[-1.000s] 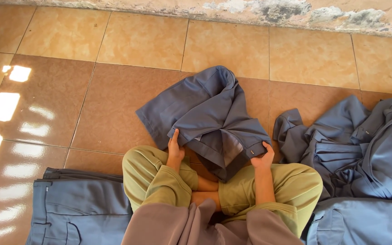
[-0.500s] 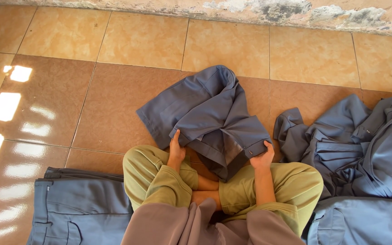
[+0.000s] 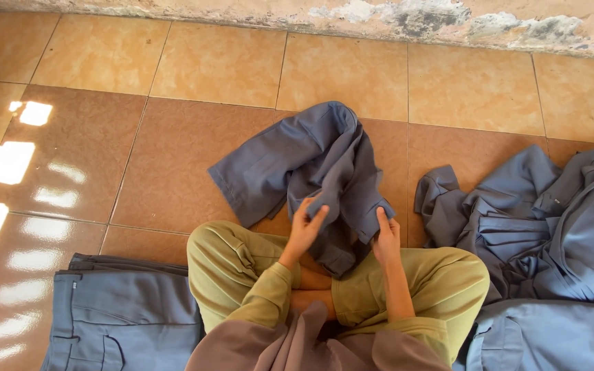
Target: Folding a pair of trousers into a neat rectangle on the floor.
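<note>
Both hands work one crumpled blue-grey garment [image 3: 311, 165] in the head view: the right hand [image 3: 386, 237] has its grip closed on the cloth's lower right edge, thumb laid up along the fold, while the left hand [image 3: 304, 227] sits at the garment's near edge with fingers spread and half open, touching the cloth but, as far as this angle shows, not clamped on it. That garment lies partly on the tiled floor [image 3: 173, 158] and partly draped over the person's crossed legs in olive trousers [image 3: 228, 268], bunched and creased, one sleeve or leg spread out to the left. Judging by how it lies, the piece is only started: no clean fold is set yet, and the edges are not lined up. To the person's left, a flat folded stack of the same grey-blue clothing [image 3: 125, 316] rests on the floor, which reads as work already finished. To the right, a loose heap of garments [image 3: 544, 220] lies rumpled and well apart from the stack, seemingly still waiting, with another flatter piece [image 3: 558, 336] in front of it near the right knee.
</note>
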